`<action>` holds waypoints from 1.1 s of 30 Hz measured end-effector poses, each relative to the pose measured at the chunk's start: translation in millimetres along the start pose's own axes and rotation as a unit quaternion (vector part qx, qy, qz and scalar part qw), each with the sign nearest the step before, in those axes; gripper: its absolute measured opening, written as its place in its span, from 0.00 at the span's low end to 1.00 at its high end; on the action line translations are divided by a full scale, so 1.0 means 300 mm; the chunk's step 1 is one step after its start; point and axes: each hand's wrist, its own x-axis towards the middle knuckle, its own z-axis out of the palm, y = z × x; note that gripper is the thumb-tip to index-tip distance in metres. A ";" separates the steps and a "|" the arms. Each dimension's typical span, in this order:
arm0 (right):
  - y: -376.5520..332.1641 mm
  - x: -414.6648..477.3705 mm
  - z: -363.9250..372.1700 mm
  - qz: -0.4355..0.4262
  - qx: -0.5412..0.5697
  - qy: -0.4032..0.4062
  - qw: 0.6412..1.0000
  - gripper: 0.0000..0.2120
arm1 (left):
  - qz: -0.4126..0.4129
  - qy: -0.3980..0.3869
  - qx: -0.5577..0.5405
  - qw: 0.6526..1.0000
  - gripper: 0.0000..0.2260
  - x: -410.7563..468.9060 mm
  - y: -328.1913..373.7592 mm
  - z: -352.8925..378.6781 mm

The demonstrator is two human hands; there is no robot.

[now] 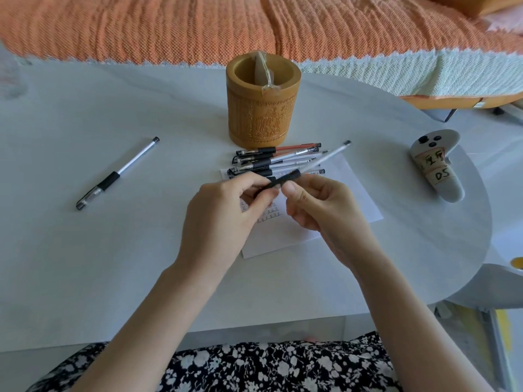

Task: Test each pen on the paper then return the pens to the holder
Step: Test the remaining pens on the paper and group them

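Both hands hold one clear pen [317, 161] with a black grip above the white paper [285, 236]. My left hand [223, 216] pinches its lower, capped end; my right hand [317, 205] grips the black grip, and the barrel points up to the right. Several pens [278, 159] lie in a row on the paper's far edge, just in front of the carved bamboo holder [263, 108]. One more capped pen [117, 174] lies alone on the table at the left. Small handwriting shows on the paper between my hands.
A white game controller [437, 165] with taped labels rests at the table's right edge. A plastic-wrapped item [264, 73] stands inside the holder. An orange blanket [226, 26] covers the sofa behind the white table [113, 264]. The table's near edge runs just above my lap.
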 end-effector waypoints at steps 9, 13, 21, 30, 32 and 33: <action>-0.004 0.007 -0.025 0.017 -0.018 0.055 0.998 0.13 | 0.023 0.089 0.191 0.977 0.07 0.062 -0.065 0.018; -0.002 0.009 -0.021 0.010 -0.041 0.056 0.998 0.10 | 0.019 0.071 0.197 0.978 0.09 0.066 -0.075 0.029; 0.010 0.013 -0.017 -0.010 -0.063 0.049 0.997 0.07 | 0.005 0.054 0.174 0.983 0.09 0.066 -0.088 0.027; 0.023 0.024 0.001 -0.046 -0.113 0.051 0.991 0.04 | -0.037 0.093 0.217 0.971 0.09 0.068 -0.171 -0.092; 0.023 0.023 0.009 -0.051 -0.124 0.048 0.990 0.03 | -0.089 0.097 0.243 0.961 0.13 0.073 -0.216 -0.141; 0.024 0.022 0.012 -0.053 -0.128 0.046 0.989 0.03 | -0.118 0.098 0.251 0.956 0.14 0.076 -0.239 -0.166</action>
